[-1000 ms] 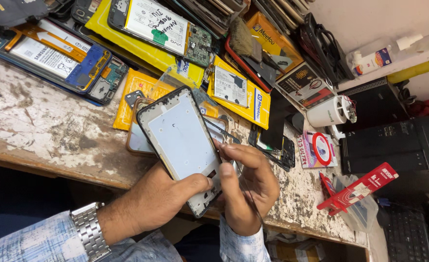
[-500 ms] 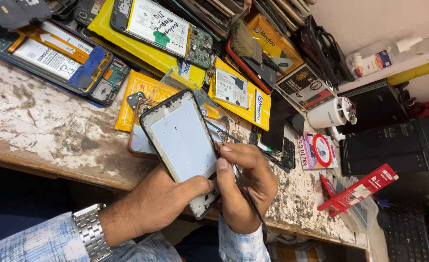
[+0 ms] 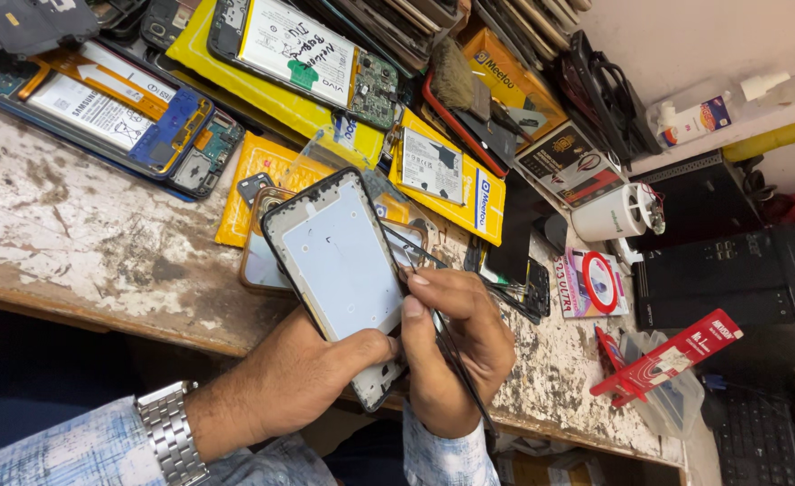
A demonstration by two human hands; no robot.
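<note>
My left hand [image 3: 303,378] grips the lower end of a phone frame [image 3: 339,261], a black-edged housing with a pale grey inner plate, held tilted above the worn bench [image 3: 73,252]. My right hand [image 3: 456,346] presses against the frame's right edge and holds thin black tweezers [image 3: 447,346] that run from the frame's side down past my wrist. A metal watch [image 3: 168,432] sits on my left wrist.
Opened phones with exposed batteries [image 3: 118,112] and yellow packets [image 3: 447,175] crowd the back of the bench. A white tape roll [image 3: 618,211], a red and white packet [image 3: 672,355] and black boxes [image 3: 721,261] lie to the right. A brown phone case [image 3: 258,265] rests under the frame.
My hands and the frame have stayed nearly in place. My right hand's fingers have shifted slightly along the frame's right edge with the tweezers.
</note>
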